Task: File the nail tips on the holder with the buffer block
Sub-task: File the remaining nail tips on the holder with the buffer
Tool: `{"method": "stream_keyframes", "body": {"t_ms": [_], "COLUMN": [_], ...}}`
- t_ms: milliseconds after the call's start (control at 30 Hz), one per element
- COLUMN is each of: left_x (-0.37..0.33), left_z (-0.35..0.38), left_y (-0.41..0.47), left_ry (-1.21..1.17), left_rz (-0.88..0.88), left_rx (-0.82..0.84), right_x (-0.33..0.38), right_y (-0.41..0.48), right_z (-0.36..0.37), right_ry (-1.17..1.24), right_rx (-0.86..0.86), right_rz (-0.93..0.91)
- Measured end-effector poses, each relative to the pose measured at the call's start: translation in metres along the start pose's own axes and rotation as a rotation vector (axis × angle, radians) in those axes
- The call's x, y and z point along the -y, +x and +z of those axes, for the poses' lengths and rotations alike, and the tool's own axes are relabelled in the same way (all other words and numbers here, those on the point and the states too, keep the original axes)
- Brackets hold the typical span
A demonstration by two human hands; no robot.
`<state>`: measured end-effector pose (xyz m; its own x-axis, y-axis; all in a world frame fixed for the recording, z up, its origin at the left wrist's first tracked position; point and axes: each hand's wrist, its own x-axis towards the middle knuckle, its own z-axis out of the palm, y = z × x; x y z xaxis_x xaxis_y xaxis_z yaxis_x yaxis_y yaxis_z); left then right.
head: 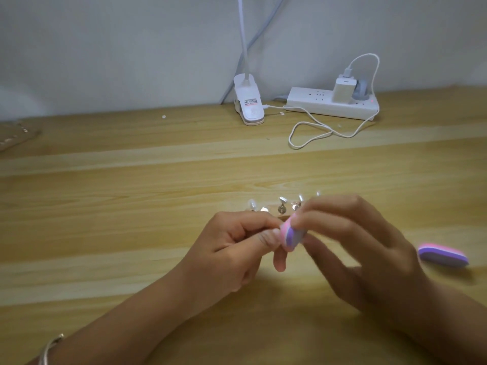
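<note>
Desk, pale wood. Left hand: grip curled, thumb and forefinger pinched at the block's left face; whether anything sits between them cannot be told. Holder with nail tips, just behind both hands. Buffer block, pink and purple, raised above the desk, in the grip of the right hand, blurred. Second block, lying on the desk, far right.

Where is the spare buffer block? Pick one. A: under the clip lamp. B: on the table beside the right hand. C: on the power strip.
B: the spare buffer block lies on the table, just right of the right hand.
</note>
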<state>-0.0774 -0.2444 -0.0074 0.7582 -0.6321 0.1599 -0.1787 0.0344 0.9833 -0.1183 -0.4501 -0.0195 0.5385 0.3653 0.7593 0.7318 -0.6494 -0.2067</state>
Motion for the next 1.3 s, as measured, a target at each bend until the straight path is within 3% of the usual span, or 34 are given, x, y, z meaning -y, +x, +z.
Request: {"method": "stream_keyframes", "body": {"t_ms": [200,333,500,600,667,767,900,1033,1167,1300], "left_x": [-0.002,-0.005,-0.006,-0.005,-0.005,-0.005,-0.002,-0.001,0.002,0.005], "left_z": [-0.001,0.000,-0.002,0.000,-0.001,0.000,-0.001,-0.001,-0.001,-0.002], "left_y": [0.002,0.002,0.004,0.003,0.003,0.003,0.003,0.003,0.003,0.002], "left_ry": [-0.011,-0.037,-0.081,-0.067,-0.072,-0.068,-0.001,0.028,0.104,0.163], "left_rz": [-0.052,-0.069,-0.152,-0.155,-0.160,-0.155,-0.086,-0.055,0.025,0.039], "left_rx": [0.056,0.089,0.133,0.162,0.170,0.161,0.135,0.086,0.018,-0.051], "right_x": [-0.007,0.004,-0.004,0.002,-0.005,-0.004,0.007,-0.009,0.005,-0.008], "right_y": [0.005,0.000,0.003,-0.001,0.002,0.005,0.001,0.007,0.000,0.001], "right_z": [-0.002,0.002,-0.001,0.002,0.003,-0.001,0.002,-0.006,-0.003,-0.004], "right_ry": [-0.059,-0.063,-0.118,-0.099,-0.173,-0.122,-0.082,-0.124,0.013,-0.067], "right_rx": [-0.048,-0.015,-0.092,-0.040,-0.042,-0.079,0.025,-0.041,0.008,0.024], "right_rz": [0.081,-0.029,0.050,-0.024,0.020,0.089,-0.023,0.141,0.085,0.130]}}
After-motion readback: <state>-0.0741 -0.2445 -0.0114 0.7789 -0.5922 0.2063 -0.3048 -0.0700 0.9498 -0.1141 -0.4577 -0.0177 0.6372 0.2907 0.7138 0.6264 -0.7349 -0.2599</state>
